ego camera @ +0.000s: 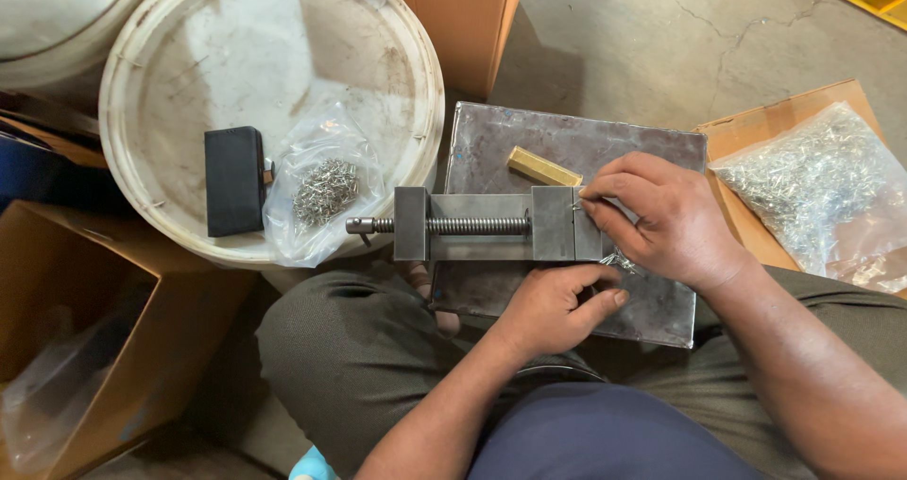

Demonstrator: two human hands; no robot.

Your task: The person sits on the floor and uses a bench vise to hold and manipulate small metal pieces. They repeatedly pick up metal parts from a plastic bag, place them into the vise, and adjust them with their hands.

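Pinching a small wire piece [578, 197] at the vise [501, 223] jaws, the right hand [666, 217] should seat it squarely while the left hand [557, 305], fingers curled, steadies the vise.

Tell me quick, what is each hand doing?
Left hand: closed, pinching small metal pins beside the vise.
Right hand: fingers pinched at the vise's end; what it holds cannot be told.

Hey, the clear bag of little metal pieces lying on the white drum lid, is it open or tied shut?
Cannot tell. The clear bag lies flat and crumpled on the drum lid, and its mouth isn't distinguishable.
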